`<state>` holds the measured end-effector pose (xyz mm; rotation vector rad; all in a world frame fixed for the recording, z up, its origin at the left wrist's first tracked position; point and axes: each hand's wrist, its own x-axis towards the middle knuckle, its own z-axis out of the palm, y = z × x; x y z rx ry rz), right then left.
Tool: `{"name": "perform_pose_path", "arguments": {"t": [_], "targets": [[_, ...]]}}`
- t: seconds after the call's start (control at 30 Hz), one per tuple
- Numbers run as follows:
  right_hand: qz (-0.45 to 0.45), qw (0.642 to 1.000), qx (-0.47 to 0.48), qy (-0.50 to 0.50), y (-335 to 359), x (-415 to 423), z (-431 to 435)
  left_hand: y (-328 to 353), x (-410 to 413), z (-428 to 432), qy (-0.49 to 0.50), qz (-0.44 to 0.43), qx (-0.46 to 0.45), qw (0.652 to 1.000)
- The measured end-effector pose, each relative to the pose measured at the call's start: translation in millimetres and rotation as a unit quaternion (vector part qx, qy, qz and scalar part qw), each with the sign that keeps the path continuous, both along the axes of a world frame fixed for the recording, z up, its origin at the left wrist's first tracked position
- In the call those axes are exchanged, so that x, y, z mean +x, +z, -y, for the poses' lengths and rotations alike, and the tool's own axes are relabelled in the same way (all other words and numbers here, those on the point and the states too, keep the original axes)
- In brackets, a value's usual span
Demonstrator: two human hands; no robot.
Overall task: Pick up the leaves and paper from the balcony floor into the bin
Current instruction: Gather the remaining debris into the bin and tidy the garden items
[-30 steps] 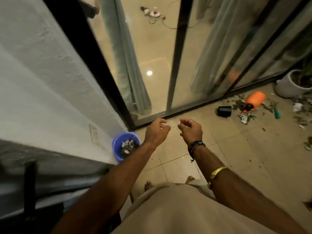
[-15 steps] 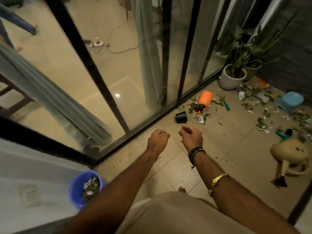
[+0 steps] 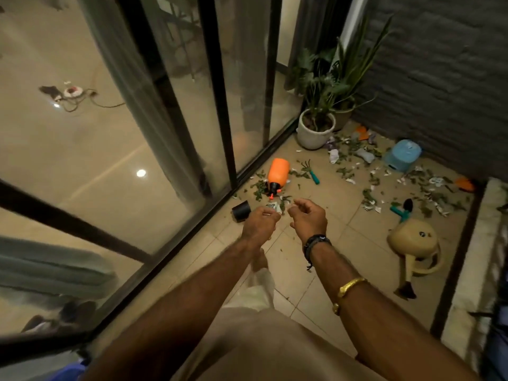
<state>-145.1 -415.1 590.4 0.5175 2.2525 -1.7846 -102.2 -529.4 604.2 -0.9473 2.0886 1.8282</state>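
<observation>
left hand [image 3: 258,224]: held out over the balcony floor [image 3: 324,259], fingers curled into the palm; the view is too blurred to tell whether they pinch a small scrap.
right hand [image 3: 308,219]: just beside the left hand and not touching it, fingers loosely curled with nothing in them; a dark band and a gold bangle sit on that arm.
leaves [image 3: 258,188]: a clump lies at 12 o'clock from the hands, around the spray bottle's nozzle; many more are strewn from 1 to 3 o'clock toward the dark wall.
paper [image 3: 333,155]: torn white pieces are mixed among the leaves at 1 to 2 o'clock; one crumpled piece lies just beyond the left hand.
bin [image 3: 67,371]: blue, only a sliver showing at the view's 7 o'clock corner, well apart from the litter.
spray bottle [image 3: 279,173]: orange, on its side at 12 o'clock, near the door track.
black pot [image 3: 241,211]: tipped over at 10 o'clock, just beside the left hand.
hand rake [image 3: 310,173]: teal handle, at 1 o'clock.
trowel [image 3: 404,210]: teal handle, at 3 o'clock among scraps.
watering can [image 3: 412,240]: beige, at 4 o'clock.
planter [image 3: 316,130]: white, holding green plants, in the corner by the glass door [image 3: 165,149].
stool [image 3: 402,155]: light blue, at 2 o'clock by the wall.
</observation>
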Motion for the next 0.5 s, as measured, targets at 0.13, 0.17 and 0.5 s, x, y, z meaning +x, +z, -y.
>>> {"name": "perform_pose_path", "arguments": {"t": [0.13,0.17,0.5], "targets": [[0.008,0.999,0.023,-0.023,-2,-75,-12,-12,-84,-5,-0.016,0.010,0.017,1.000],[0.014,0.999,0.027,-0.027,-2,-94,-15,-14,-105,-6,-0.018,0.014,0.021,1.000],[0.055,0.997,0.033,-0.051,-5,-261,-30,-32,-272,-13,-0.017,0.059,0.063,0.996]]}}
